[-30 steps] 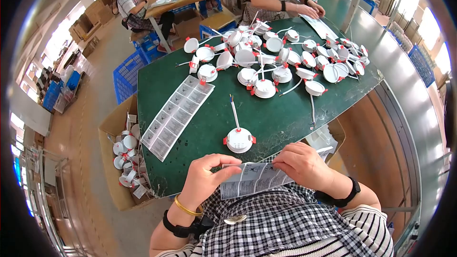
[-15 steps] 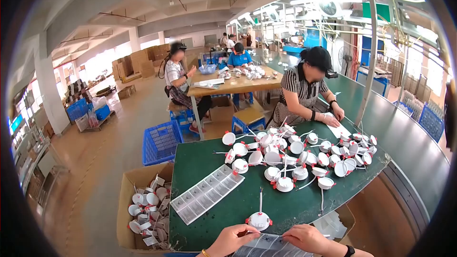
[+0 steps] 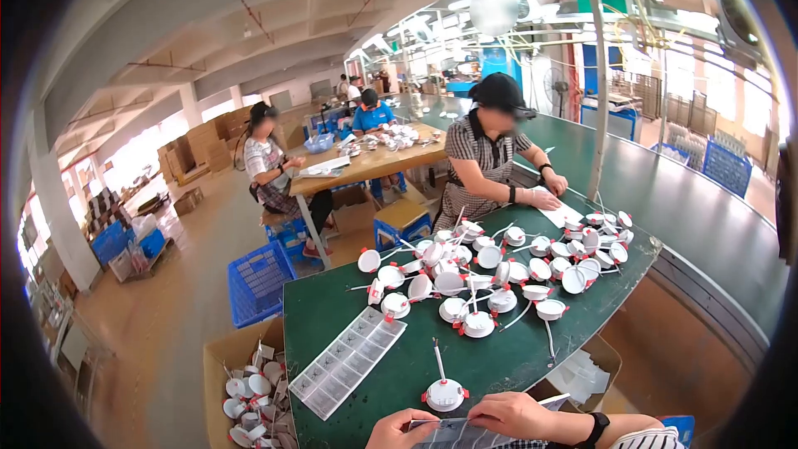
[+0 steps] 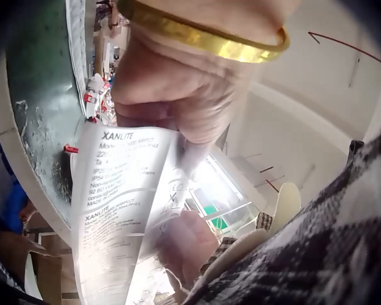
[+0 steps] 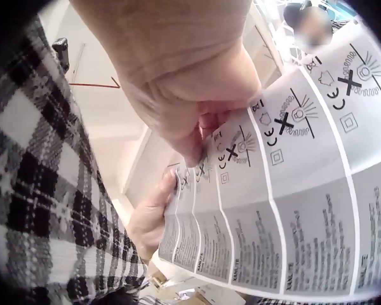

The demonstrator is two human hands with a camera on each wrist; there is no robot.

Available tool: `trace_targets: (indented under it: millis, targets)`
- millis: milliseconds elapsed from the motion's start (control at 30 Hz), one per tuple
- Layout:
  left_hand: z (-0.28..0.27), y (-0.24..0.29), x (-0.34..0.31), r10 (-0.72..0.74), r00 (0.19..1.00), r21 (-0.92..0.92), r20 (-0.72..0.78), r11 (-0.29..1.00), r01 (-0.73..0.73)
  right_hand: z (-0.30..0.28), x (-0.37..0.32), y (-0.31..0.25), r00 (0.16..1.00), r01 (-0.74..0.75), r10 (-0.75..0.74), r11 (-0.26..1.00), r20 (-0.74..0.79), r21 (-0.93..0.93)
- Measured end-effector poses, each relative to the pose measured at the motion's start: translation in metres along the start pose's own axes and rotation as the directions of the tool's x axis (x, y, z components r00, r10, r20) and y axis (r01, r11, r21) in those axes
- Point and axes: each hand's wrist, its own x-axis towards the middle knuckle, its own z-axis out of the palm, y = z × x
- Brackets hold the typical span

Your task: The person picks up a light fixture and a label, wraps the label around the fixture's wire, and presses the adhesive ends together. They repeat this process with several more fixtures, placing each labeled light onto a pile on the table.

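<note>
Both hands hold a label sheet (image 3: 465, 434) at the near edge of the green table (image 3: 374, 291), close to the person's checked top (image 5: 38, 190). The left hand (image 3: 407, 431) has its fingers curled and pinches the sheet's left end; in the left wrist view that hand (image 4: 178, 89), with a gold bangle (image 4: 203, 35) on its wrist, grips the sheet (image 4: 114, 210) at its top edge. The right hand (image 3: 511, 416) lies over the sheet's right part, and in the right wrist view its thumb and fingers (image 5: 197, 121) pinch the sheet (image 5: 292, 190) at an upper corner, with the left hand (image 5: 152, 216) holding the far end. The sheet is printed in rows of small labels. Just beyond the hands a white lamp (image 3: 445, 395) with red clips stands on the table, its wire pointing up. To its left lies a second sheet (image 3: 349, 362), flat. Farther off is a pile of lamps (image 3: 499, 270), and a worker (image 3: 486, 158) sits behind it. A box (image 3: 249, 391) of lamps stands on the floor at the left.
</note>
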Motion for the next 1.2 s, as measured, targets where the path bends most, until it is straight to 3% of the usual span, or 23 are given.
trace_targets:
  millis: [33, 67, 133, 200, 267, 300, 333, 367, 400, 467, 533, 600, 633, 800, 833, 867, 900, 967, 1000, 1100, 1133, 1200]
  targets:
    - [0.001, 0.001, 0.001, 0.061, 0.998, 0.125, -0.012, 0.990, -0.059, 0.002, -0.003, 0.007, 1.000, 0.014, -0.015, 1.000, 0.007, 0.001]
    - [0.002, 0.000, 0.001, 0.062, 0.998, 0.136, -0.003, 0.989, -0.061, -0.003, -0.004, 0.003, 1.000, 0.013, -0.013, 1.000, -0.006, 0.004]
    - [0.004, -0.001, 0.003, 0.120, 0.990, 0.124, -0.070, 0.986, -0.111, -0.021, -0.004, -0.008, 0.998, -0.069, 0.068, 0.982, -0.016, -0.175]
    - [-0.005, 0.002, 0.001, 0.067, 0.994, 0.093, -0.091, 0.994, -0.059, -0.033, -0.015, 0.005, 0.997, -0.068, 0.061, 0.976, -0.040, -0.205]
    - [-0.026, 0.001, 0.000, 0.019, 0.990, 0.048, -0.141, 0.999, -0.012, -0.048, -0.024, 0.017, 0.959, 0.009, -0.089, 0.960, -0.271, -0.281]
    - [-0.040, 0.001, -0.006, -0.013, 0.971, 0.039, -0.238, 0.999, 0.023, -0.056, -0.027, 0.019, 0.930, -0.047, -0.050, 0.966, -0.363, -0.254]
    - [-0.078, -0.042, -0.002, 0.137, 0.955, 0.087, -0.262, 0.989, -0.118, -0.062, -0.030, 0.020, 0.898, -0.101, -0.004, 0.972, -0.439, -0.214]
    - [-0.079, -0.018, -0.011, 0.047, 0.885, 0.018, -0.463, 0.999, -0.044, -0.062, -0.034, 0.031, 0.864, -0.137, 0.051, 0.981, -0.500, -0.138]
    - [-0.095, -0.010, -0.018, 0.000, 0.807, 0.100, -0.590, 0.992, 0.073, -0.058, -0.038, 0.040, 0.829, -0.176, 0.119, 0.983, -0.546, -0.052]
    - [-0.132, -0.031, -0.023, 0.102, 0.673, 0.108, -0.733, 0.994, -0.032, -0.057, -0.035, 0.041, 0.819, -0.304, 0.328, 0.944, -0.471, 0.129]
    - [-0.164, -0.038, -0.024, 0.038, 0.677, -0.023, -0.735, 0.996, -0.081, -0.045, -0.025, 0.046, 0.830, -0.328, 0.377, 0.926, -0.412, 0.188]
    - [-0.202, -0.072, -0.021, 0.048, 0.658, -0.031, -0.751, 0.994, -0.108, -0.025, -0.011, 0.058, 0.848, -0.288, 0.425, 0.870, -0.315, 0.399]
    - [-0.213, -0.087, -0.023, 0.064, 0.649, -0.040, -0.758, 0.989, -0.144, -0.019, 0.000, 0.058, 0.861, -0.326, 0.444, 0.856, -0.248, 0.400]
    - [-0.248, -0.128, -0.007, -0.105, 0.719, -0.086, -0.687, 0.994, 0.062, 0.032, 0.048, 0.084, 0.907, -0.265, 0.385, 0.836, -0.169, 0.481]
    - [-0.255, -0.139, -0.002, 0.120, 0.662, 0.280, -0.740, 0.950, 0.140, 0.037, 0.054, 0.089, 0.913, -0.246, 0.371, 0.833, -0.170, 0.495]
    - [-0.249, -0.124, 0.006, 0.349, 0.622, 0.596, -0.701, 0.766, 0.241, 0.039, 0.061, 0.093, 0.914, -0.255, 0.374, 0.832, -0.159, 0.493]
    - [-0.238, -0.109, 0.013, 0.390, 0.638, 0.644, -0.664, 0.732, 0.223, 0.039, 0.071, 0.098, 0.904, -0.317, 0.418, 0.795, -0.088, 0.518]
    - [-0.203, -0.076, 0.045, 0.331, 0.747, 0.634, -0.576, 0.758, 0.153, 0.036, 0.098, 0.107, 0.882, -0.419, 0.470, 0.745, 0.037, 0.518]
    - [-0.189, -0.075, 0.067, 0.343, 0.798, 0.662, -0.496, 0.743, 0.092, 0.040, 0.110, 0.112, 0.882, -0.423, 0.470, 0.745, 0.044, 0.515]
    - [-0.137, -0.074, 0.119, 0.303, 0.899, 0.735, -0.315, 0.677, 0.030, 0.050, 0.150, 0.118, 0.848, -0.525, 0.448, 0.642, 0.283, 0.559]
    - [-0.131, -0.081, 0.133, 0.305, 0.898, 0.736, -0.318, 0.676, 0.031, 0.055, 0.160, 0.121, 0.850, -0.523, 0.444, 0.644, 0.283, 0.559]
    - [-0.123, -0.096, 0.150, 0.327, 0.902, 0.841, -0.281, 0.537, 0.067, 0.070, 0.170, 0.131, 0.807, -0.590, 0.440, 0.579, 0.394, 0.563]
